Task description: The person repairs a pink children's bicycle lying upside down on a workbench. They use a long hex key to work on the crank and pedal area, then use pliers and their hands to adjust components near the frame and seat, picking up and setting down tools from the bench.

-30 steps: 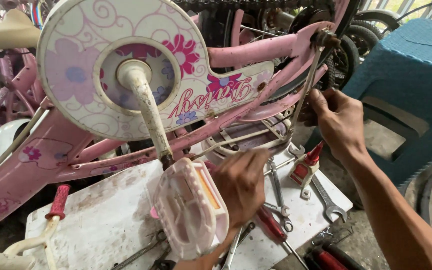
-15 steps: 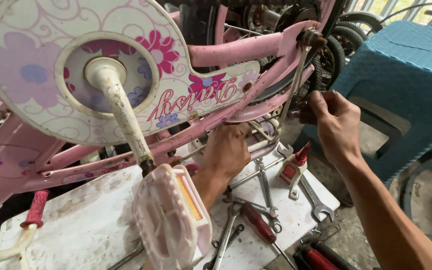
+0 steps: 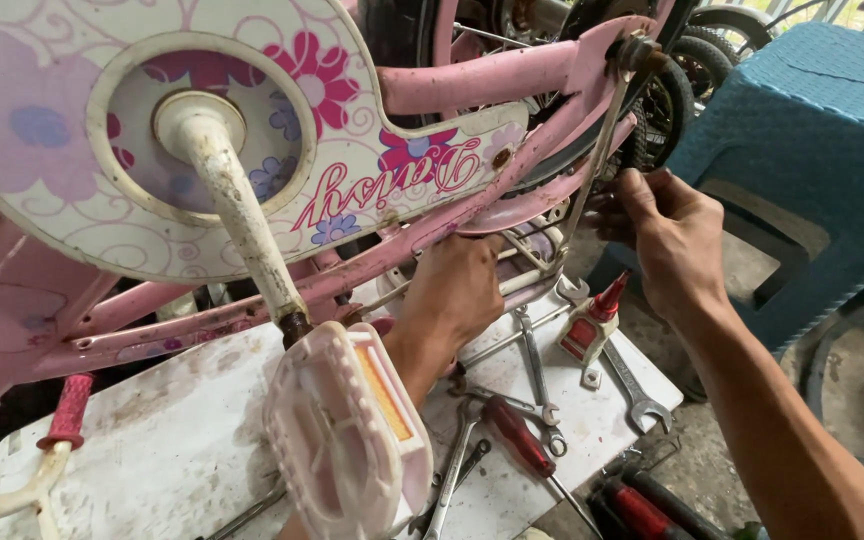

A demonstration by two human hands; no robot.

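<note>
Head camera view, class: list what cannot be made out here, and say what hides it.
- Left hand: fingertips hidden behind the pink bike frame, so what they grip is unclear.
- Right hand: fingers curl around the thin metal rod; whether it holds a tool cannot be told.
- White pedal: bottom cut off by the lower edge.
- Chain guard: top cut off by the upper edge.

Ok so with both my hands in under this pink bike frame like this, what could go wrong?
The pedal hangs right over your left hand's forearm; if the crank swings, it may knock it. Your right hand grips a thin metal rod beside the chain and sprocket, so fingers could get pinched. Loose wrenches on the white board could slide off.
</note>
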